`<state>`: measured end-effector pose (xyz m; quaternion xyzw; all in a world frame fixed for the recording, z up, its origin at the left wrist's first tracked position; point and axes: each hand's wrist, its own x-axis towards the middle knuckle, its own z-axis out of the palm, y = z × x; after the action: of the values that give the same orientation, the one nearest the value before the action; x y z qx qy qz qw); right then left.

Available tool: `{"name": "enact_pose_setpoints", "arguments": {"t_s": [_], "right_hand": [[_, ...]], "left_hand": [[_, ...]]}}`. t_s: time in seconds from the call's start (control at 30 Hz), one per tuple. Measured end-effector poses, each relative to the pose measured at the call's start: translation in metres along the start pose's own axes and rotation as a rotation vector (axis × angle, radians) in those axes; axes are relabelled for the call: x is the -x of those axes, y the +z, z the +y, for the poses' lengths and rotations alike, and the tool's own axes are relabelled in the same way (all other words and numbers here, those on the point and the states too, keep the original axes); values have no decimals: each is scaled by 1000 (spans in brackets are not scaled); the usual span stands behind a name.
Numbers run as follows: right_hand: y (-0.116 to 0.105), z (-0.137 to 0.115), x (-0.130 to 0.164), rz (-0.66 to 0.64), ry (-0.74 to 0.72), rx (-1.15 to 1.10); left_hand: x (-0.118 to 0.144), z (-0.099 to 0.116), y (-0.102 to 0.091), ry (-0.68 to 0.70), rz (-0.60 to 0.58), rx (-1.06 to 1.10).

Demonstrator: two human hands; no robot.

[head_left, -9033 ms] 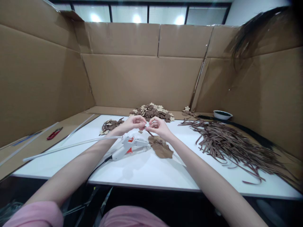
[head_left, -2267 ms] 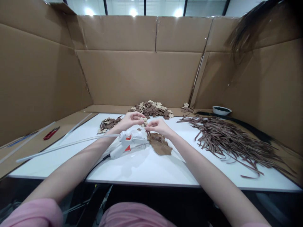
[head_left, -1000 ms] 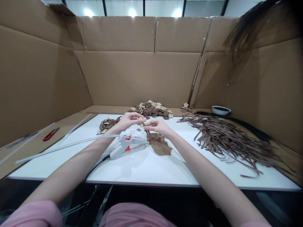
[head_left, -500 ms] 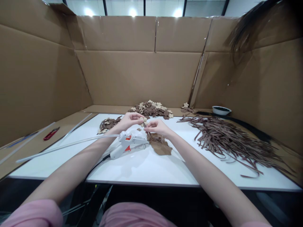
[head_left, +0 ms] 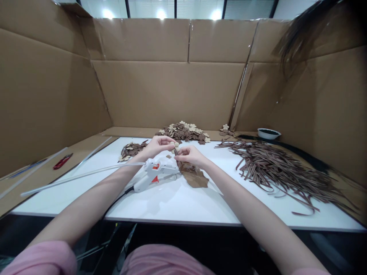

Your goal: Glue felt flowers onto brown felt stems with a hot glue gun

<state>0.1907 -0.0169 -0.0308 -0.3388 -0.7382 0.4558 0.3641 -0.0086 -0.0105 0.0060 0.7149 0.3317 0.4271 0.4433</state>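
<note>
My left hand (head_left: 161,146) pinches a small cream flower cutout (head_left: 176,145) between thumb and fingertips. Close beside it, my right hand (head_left: 190,154) is closed on a thin brown strip (head_left: 177,153) that meets the flower; how the two are joined is too small to tell. Just below the hands a white glue gun (head_left: 151,173) with an orange trigger stands on the white board, a long clear glue stick (head_left: 83,177) sticking out of its back. A brown sheet (head_left: 195,177) with glossy patches lies under my right hand.
Brown and cream flower cutouts (head_left: 186,133) are heaped at the back, with a smaller pile (head_left: 132,150) at left. Brown strips (head_left: 281,172) spread over the right. A white bowl (head_left: 268,133) stands behind them. A red cutter (head_left: 62,161) lies far left. Cardboard walls (head_left: 169,91) enclose the table.
Both hands stay nearly in place, still holding the flower and strip. The flower and strip have shifted only very slightly between the fingers.
</note>
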Motion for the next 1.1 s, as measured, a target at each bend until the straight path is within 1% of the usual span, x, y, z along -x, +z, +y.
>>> {"name": "enact_pose_setpoints", "arguments": {"t_s": [0.17,0.47,0.83,0.97,1.1], "right_hand": [[0,-1,1,-23,5,-11],[-1,-11,3,30,63,27],[-5,-14,3,50,56,35],[-2,-19,5,100,52,-19],[0,-21,4,187,16,-15]], "left_hand": [[0,-1,-1,5,-4,13],[-1,0,-3,-4,12,4],[1,2,-4,-19,18,-32],[2,6,-2,-19,27,-39],[2,7,0,-13,-11,1]]}}
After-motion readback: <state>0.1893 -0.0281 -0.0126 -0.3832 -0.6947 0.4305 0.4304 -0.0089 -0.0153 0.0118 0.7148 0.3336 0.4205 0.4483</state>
